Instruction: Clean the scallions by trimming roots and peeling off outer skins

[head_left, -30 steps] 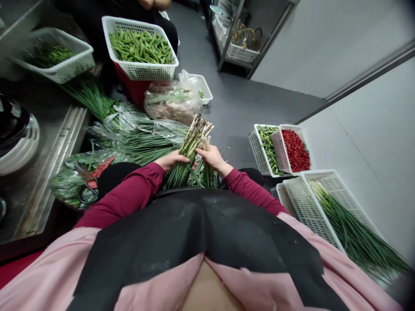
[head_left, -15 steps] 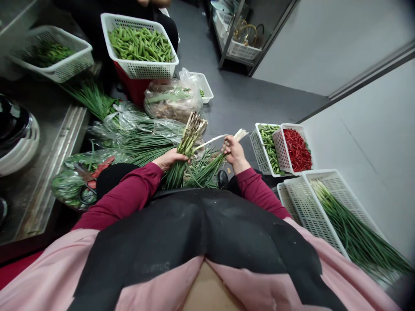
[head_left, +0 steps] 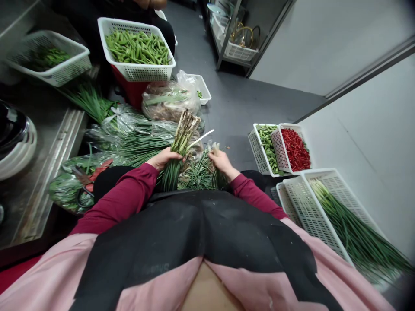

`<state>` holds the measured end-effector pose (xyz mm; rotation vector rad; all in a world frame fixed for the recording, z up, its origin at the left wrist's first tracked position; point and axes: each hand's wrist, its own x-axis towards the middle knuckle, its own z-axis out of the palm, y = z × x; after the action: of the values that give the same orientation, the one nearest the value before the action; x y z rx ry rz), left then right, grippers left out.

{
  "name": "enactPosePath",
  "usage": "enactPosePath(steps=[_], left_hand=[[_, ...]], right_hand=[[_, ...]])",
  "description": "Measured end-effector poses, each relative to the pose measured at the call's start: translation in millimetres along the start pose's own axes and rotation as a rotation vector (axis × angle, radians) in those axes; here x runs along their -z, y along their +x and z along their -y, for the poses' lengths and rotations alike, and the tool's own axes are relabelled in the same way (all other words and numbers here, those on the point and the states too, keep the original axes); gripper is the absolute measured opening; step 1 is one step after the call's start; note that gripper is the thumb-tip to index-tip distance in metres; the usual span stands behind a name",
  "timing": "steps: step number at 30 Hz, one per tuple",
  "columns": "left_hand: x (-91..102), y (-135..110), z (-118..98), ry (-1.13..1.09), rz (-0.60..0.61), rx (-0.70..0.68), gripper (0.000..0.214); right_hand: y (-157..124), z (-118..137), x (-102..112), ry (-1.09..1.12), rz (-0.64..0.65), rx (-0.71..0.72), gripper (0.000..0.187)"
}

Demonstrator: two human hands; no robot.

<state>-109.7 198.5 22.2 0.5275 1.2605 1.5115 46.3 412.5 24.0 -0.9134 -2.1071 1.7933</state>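
**Bunch in the left, loose stalks in the right**

My left hand (head_left: pixel 164 158) is clenched around a bunch (head_left: pixel 182 131) of green stalks, gripped low down. The pale cut ends point up and away from me over my lap. One thin white stalk (head_left: pixel 201 138) sticks out sideways from the top.

My right hand (head_left: pixel 221 160) sits just beside it. Its fingers are curled around a few loose stalks (head_left: pixel 197 173) from the heap lying across my knees.

I judge these stalks to be light and springy. They seem firm near the pale ends and floppy toward the green tips, and they probably bruise or snap if squeezed hard. The skins look smooth, so a slack grip could let single stalks slide out. The best hold looks to be where my left hand has it, around the middle where the bunch is tight. The ends would splay if held there.

More stalks in plastic bags (head_left: pixel 129 129) lie to my left, with red-handled scissors (head_left: pixel 87 177) on one of them. To my right, a white basket (head_left: pixel 304 203) holds long green stalks, and chillies (head_left: pixel 294 149) sit in a smaller basket beyond it.
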Motion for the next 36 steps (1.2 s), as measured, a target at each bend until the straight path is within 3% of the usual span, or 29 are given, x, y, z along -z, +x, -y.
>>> enactPosePath(steps=[3,6,10,12,15,20,24,26,31,33,34,36], left_hand=[[1.1,2,4,-0.02,0.019,0.011,0.022],[-2.3,4,9,-0.044,0.053,0.037,0.024],[-10.9,3,11,-0.08,0.151,0.068,0.031],[-13.2,2,12,-0.104,0.197,0.088,0.031],[-12.3,0,11,-0.156,0.189,0.106,0.032],[-8.5,0,11,-0.228,0.116,0.113,0.039],[-8.5,0,9,-0.226,0.127,0.09,0.046],[-8.8,-1,8,-0.214,0.13,0.073,0.046],[-9.3,-4,4,-0.224,0.143,0.086,0.044],[-9.5,-2,4,-0.22,0.103,0.088,0.044],[-9.7,-1,5,-0.208,0.079,0.089,0.044],[-10.7,2,7,-0.181,0.051,0.096,0.044]], right_hand=[[-12,-8,-25,-0.172,0.04,-0.055,0.018],[-15,13,-33,0.042,0.009,-0.016,0.026],[-12,50,-41,0.393,0.115,-0.037,0.034],[-11,55,-45,0.45,0.125,-0.064,0.036],[-11,48,-42,0.484,0.028,-0.061,0.03],[6,39,-10,0.502,-0.308,0.058,0.011],[27,43,32,0.512,-0.547,0.17,0.016],[36,44,57,0.396,-0.642,0.254,0.02],[38,41,113,-0.114,-1.049,0.509,0.022],[29,40,111,-0.258,-1.019,0.586,0.021],[24,39,101,-0.306,-0.916,0.609,0.02],[11,37,66,-0.349,-0.566,0.6,0.016]])
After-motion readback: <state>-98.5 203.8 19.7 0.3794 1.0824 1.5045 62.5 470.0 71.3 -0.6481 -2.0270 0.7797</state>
